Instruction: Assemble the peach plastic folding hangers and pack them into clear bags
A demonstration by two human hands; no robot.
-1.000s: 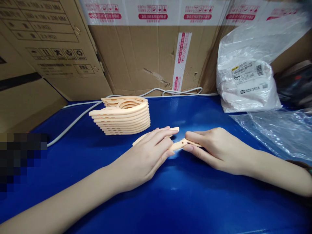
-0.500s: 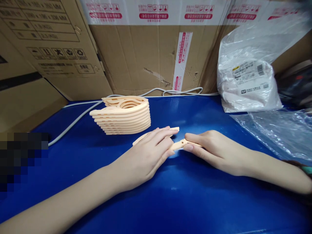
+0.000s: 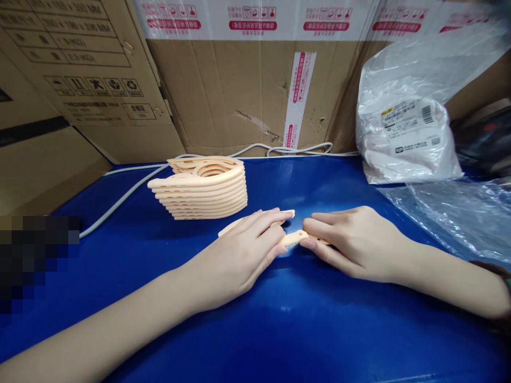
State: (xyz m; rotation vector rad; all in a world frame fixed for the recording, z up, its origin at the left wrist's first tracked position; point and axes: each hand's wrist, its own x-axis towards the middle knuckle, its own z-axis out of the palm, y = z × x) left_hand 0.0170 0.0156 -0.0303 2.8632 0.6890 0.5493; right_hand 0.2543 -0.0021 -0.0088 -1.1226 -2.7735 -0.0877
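Observation:
A peach plastic folding hanger [image 3: 290,238] lies flat on the blue table [image 3: 279,330] between my hands. My left hand [image 3: 239,255] lies flat over its left part, fingers stretched out and pressing down. My right hand [image 3: 351,242] pinches the hanger's right arm between thumb and fingers. Most of the hanger is hidden under both hands. A stack of several similar peach hangers [image 3: 202,189] stands behind my left hand, apart from it.
Cardboard boxes [image 3: 247,85] wall the back and left. A white cable [image 3: 128,194] runs along the table's far edge. A white plastic bag with a label [image 3: 407,133] and clear plastic film [image 3: 455,213] sit at the right. A blurred patch [image 3: 35,260] is at the left edge.
My right hand has shifted slightly on the hanger's arm; the left hand and the stack stay where they were.

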